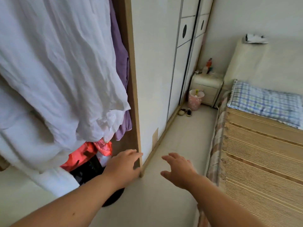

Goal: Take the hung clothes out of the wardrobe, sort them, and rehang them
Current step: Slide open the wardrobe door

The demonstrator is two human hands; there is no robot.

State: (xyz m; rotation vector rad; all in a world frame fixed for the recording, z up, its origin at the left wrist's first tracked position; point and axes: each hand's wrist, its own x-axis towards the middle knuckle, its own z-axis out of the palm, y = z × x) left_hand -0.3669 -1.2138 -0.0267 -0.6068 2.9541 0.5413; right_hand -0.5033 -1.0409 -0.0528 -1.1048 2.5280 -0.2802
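White crinkled garments [54,76] hang in the open wardrobe and fill the left of the view. Behind them, against the wardrobe's wooden side panel [131,79], hangs a purple garment [120,63]. Red-orange cloth [85,153] and a black item [88,169] lie low in the wardrobe under the white hems. My left hand [124,166] reaches low toward the panel's bottom edge, fingers relaxed and holding nothing; its fingertips are at the panel edge. My right hand [177,169] hovers over the floor to the right, fingers spread, also holding nothing.
White sliding wardrobe doors [185,51] run along the wall to a cream nightstand [206,89], a pink bin [196,99] and small shoes [186,112]. A bed with a bamboo mat [262,161] and checked pillow [265,102] lines the right. Pale floor [180,136] lies between.
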